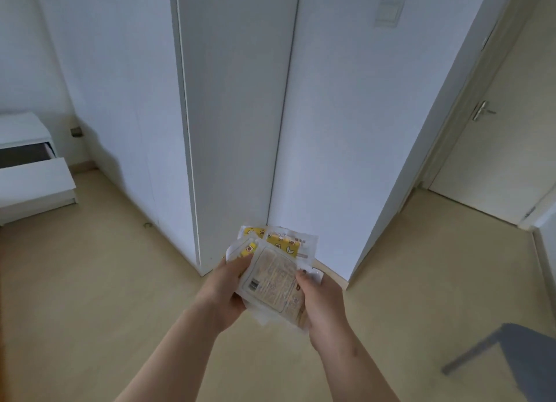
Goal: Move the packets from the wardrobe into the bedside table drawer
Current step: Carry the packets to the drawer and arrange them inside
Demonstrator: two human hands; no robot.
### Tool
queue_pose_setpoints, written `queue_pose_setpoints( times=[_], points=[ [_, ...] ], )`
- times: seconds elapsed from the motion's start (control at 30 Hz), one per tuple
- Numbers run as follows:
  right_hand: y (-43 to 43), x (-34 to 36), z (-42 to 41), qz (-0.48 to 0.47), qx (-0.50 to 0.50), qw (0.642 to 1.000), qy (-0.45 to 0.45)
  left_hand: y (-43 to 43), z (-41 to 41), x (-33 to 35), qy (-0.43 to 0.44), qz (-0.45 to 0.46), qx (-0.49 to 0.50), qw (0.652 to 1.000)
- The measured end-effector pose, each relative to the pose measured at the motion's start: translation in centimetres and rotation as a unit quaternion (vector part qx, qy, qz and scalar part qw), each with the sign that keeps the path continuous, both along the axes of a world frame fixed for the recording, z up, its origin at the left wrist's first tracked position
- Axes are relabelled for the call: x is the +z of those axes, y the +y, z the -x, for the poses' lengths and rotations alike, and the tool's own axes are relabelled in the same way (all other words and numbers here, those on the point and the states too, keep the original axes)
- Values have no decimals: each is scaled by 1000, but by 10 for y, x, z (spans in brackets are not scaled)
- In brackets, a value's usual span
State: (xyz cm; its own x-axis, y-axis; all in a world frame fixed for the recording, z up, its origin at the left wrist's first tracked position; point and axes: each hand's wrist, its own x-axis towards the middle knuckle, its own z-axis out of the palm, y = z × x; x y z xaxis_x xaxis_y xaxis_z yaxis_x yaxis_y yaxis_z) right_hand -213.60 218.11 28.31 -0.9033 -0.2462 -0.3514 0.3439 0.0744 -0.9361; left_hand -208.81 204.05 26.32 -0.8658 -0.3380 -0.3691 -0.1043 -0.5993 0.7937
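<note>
A small stack of flat packets [275, 277], white with yellow printed patches and a barcode on the top one, is held in front of me over the floor. My left hand [225, 290] grips the stack's left edge, thumb on top. My right hand [320, 302] grips its right edge. The white wardrobe [237, 116] stands straight ahead with its doors shut. The white bedside table [22, 131] is at the far left, its upper drawer [33, 177] pulled out and showing a dark inside.
A closed cream door [493, 149] with a metal handle is on the right. Part of a grey chair or stool [511, 353] shows at the lower right. Beige floor [120, 266] lies between me and the bedside table.
</note>
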Motion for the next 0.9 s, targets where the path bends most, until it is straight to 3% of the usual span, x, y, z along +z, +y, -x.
queue_pose_setpoints(
  times=[0.23,0.53,0.77,0.9],
  points=[
    [-87,39,95,67,69,995,-3,-83,91,41,37,31,18,999],
    [-247,19,191,53,206,977,-11,-211,139,30,-12,-9,278,960],
    [-362,34,248,125,225,966,8,-291,160,29,-71,-2,505,860],
    [-429,29,234,152,377,908,99,-324,152,21,-96,-13,587,804]
  ],
)
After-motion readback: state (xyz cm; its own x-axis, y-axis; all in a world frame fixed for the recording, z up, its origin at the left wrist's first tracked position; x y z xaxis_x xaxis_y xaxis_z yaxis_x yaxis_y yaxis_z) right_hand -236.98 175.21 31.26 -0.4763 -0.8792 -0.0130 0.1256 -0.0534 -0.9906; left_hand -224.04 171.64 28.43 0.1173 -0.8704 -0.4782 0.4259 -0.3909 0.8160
